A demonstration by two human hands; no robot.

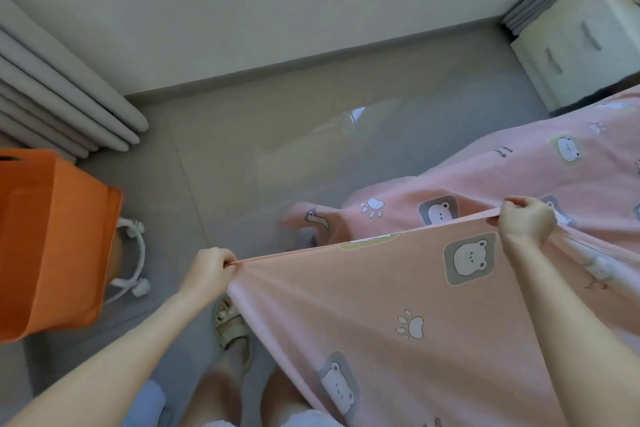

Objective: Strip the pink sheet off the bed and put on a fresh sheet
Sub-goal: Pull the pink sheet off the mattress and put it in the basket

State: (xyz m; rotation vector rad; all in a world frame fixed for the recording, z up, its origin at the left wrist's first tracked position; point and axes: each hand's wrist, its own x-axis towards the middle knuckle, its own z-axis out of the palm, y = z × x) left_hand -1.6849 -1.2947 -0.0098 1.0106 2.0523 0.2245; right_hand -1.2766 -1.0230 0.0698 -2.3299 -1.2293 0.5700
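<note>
Pink sheet (398, 305), printed with bears and paw prints, is drawn taut along one hem between the two hands. The left hand (211, 274) has its fingers (227, 259) curled tight, pinching the hem at its very end. The right hand (526, 222) is closed over the same hem further along, its fingers (519, 203) bunched round a fold of cloth. Between the two sets of fingers the edge runs as a straight line, and below them the cloth hangs in front of the person's legs. That suggests the hem is held out to find a straight edge for folding or gathering. Beyond the right fingers the rest of the sheet lies heaped and trails down to the grey floor (242, 149), over what I take to be the bed's side; the mattress itself cannot be made out. Out past the left fingers stands an orange bin (52, 236), open-topped and probably meant for the stripped sheet. A sandalled foot (232, 326) shows just beneath the left fingers. No fresh sheet is in view, so the stripping looks unfinished.
</note>
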